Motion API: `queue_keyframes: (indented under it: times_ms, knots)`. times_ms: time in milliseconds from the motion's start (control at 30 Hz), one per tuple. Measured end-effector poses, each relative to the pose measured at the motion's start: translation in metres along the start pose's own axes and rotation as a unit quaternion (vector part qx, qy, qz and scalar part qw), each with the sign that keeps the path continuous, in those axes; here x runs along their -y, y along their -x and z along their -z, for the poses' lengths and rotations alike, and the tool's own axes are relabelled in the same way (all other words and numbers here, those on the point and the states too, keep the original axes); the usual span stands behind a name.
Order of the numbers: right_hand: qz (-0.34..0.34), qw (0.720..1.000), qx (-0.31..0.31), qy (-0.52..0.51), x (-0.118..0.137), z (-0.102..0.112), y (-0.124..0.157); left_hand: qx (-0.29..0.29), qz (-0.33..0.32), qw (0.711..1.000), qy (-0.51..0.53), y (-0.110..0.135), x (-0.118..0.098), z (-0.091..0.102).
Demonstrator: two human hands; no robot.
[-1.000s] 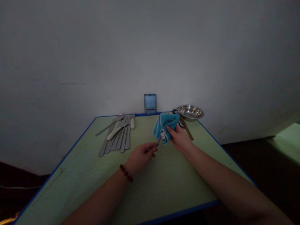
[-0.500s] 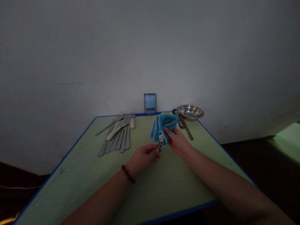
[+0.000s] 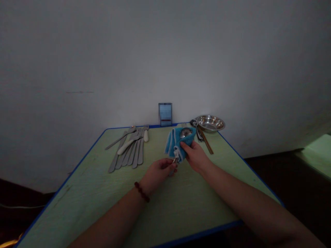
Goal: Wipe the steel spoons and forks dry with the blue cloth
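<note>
Wiping, seemingly: left hand (image 3: 167, 168) pinches spoon (image 3: 186, 132) by the handle over table (image 3: 181, 203), right hand (image 3: 196, 155) closed on blue cloth (image 3: 177, 137) around its middle, far fingers hidden; next move calls for steady pinch.

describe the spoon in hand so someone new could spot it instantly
Over the blue-edged green table, find the blue cloth in the right hand. The spoon lies against it, its near end in the left hand. Its shiny round head shows against blue, unlike the cutlery lying on the table.
</note>
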State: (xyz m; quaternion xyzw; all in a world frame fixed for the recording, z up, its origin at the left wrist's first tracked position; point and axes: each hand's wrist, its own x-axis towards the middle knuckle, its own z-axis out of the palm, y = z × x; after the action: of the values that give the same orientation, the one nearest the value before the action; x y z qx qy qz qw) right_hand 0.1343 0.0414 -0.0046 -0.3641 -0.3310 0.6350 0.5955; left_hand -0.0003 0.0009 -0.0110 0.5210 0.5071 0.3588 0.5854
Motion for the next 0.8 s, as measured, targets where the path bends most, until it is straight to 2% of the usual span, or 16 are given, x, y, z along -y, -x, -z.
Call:
queue_keyframes:
  times_ms: [167,333,600,800]
  knots:
    - [0.000,1.000,-0.019,-0.006,0.005,0.003,-0.006,0.036,0.004,0.997,-0.071,0.003,-0.001,0.003]
    - [0.001,0.999,-0.026,-0.022,0.011,0.005,-0.011,0.033,-0.003,0.991,-0.130,0.001,0.000,0.005]
    - [0.013,0.999,-0.026,-0.032,0.012,0.006,-0.011,0.015,0.000,0.991,-0.131,0.003,-0.005,0.003]
    - [0.003,1.000,0.001,-0.006,0.005,0.002,-0.004,0.006,0.009,0.999,-0.032,0.003,-0.003,0.000]
